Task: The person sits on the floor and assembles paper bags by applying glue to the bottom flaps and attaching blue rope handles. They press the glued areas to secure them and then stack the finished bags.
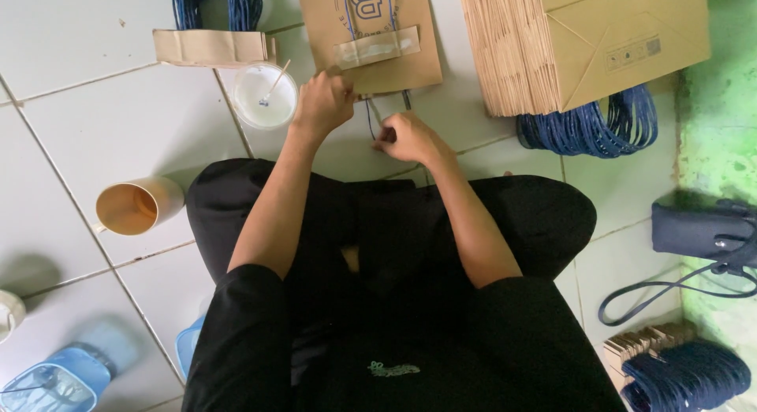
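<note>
L hand [322,104] presses fingers down on the near edge of a flat brown paper bag [382,45] on the floor tiles; R hand [408,137], just below that edge, pinches the dark blue cord handle [371,116] hanging out of the bag. Bag carries a paper strip [377,48] across its top w/ cord ends under it, so the handle looks fixed already, pressing and tidying seemingly left. Left of the bag: white glue cup w/ stick [266,95]. Right of it: big stack of bags [583,45], blue cord bundle [591,126] below the stack
</note>
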